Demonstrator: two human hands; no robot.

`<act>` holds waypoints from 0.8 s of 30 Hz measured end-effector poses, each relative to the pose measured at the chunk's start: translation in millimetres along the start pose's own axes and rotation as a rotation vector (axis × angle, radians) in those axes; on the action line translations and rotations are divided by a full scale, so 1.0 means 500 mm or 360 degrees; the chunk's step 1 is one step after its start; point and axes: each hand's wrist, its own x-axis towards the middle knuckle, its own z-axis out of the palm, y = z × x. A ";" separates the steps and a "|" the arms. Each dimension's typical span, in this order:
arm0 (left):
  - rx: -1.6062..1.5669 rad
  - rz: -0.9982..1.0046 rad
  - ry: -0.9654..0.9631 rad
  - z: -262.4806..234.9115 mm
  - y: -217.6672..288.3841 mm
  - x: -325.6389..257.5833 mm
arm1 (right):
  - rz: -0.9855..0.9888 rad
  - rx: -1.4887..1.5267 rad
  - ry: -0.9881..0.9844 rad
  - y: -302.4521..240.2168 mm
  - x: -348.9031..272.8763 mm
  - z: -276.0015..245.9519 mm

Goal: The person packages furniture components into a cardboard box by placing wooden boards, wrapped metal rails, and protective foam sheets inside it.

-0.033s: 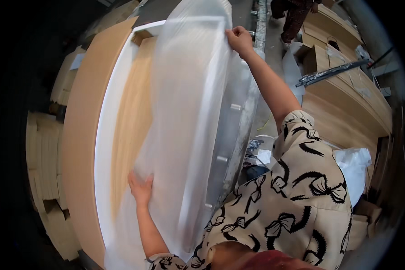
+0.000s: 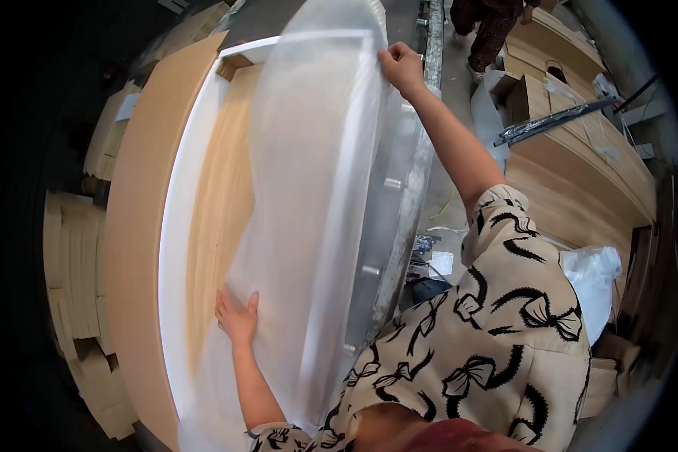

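Translucent white foam sheet [image 2: 309, 188], draped lengthwise over a pale wooden panel [image 2: 218, 196] that lies in a white foam-edged frame [image 2: 175, 226]. Left hand [image 2: 237, 318] lies flat on the sheet's near part, fingers spread. Right hand [image 2: 401, 66] pinches the sheet's far corner, arm outstretched. Brown cardboard [image 2: 139, 211] lies alongside at left; a roller conveyor rail [image 2: 399, 203] at right. Stacked wooden boards [image 2: 572, 173] fill the room's right side. Another person's legs [image 2: 490, 26] are cut off at the top edge.
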 end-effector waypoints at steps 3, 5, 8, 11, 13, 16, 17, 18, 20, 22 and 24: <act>0.0031 -0.0145 0.0098 0.060 -0.043 0.026 | -0.0323 0.0051 0.0338 -0.038 0.065 -0.014; -0.0446 -0.0120 0.0351 0.092 -0.044 0.013 | -0.0397 0.0153 0.0161 -0.106 0.104 -0.018; -0.0285 -0.0231 0.0378 0.100 -0.018 0.019 | -0.0429 0.0139 -0.0125 -0.196 0.138 0.057; -0.0262 -0.0440 0.0796 0.075 -0.078 0.042 | -0.0551 0.0142 -0.0274 -0.245 0.148 0.161; -0.0191 -0.0749 0.1138 0.036 -0.112 0.041 | -0.0684 0.0231 -0.0186 -0.263 0.106 0.211; -0.0064 -0.0831 0.1032 0.037 -0.149 0.036 | -0.1012 -0.0868 -0.0637 -0.107 0.094 0.251; 0.0021 -0.0732 0.0918 0.035 -0.135 0.038 | -0.0958 -0.1296 -0.0832 -0.054 0.069 0.256; 0.0035 -0.0757 0.0936 0.033 -0.139 0.043 | -0.0729 -0.1441 -0.1129 -0.054 0.064 0.255; 0.0219 -0.0806 0.0886 0.030 -0.144 0.057 | -0.0518 -0.1567 -0.1431 -0.063 0.063 0.271; 0.0220 -0.0817 0.0872 0.026 -0.129 0.089 | -0.0481 -0.1689 -0.1524 -0.058 0.078 0.275; 0.0405 -0.0853 0.0593 0.023 -0.111 0.120 | -0.0494 -0.1733 -0.1566 -0.047 0.099 0.285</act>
